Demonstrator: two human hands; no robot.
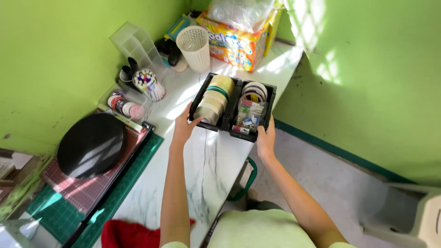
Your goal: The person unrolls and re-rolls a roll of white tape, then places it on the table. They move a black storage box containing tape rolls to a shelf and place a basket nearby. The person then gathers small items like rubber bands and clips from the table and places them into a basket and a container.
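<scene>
Hands on both near corners of the black two-compartment tray [228, 123] at the marble table's [202, 183] right edge. Your left hand [183, 127] curls its fingers over the compartment of tape rolls [213, 98]; your right hand [266, 138] grips the side holding small coloured clips [248, 117]. White mesh cup [194, 47] stands behind.

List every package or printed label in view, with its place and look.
Cardboard box: back of the marble-look table, by the white mesh cup; rectangular, orange and yellow, bright print.
Clear plastic bag: on top of that box, crumpled.
No signs or screens show.
</scene>
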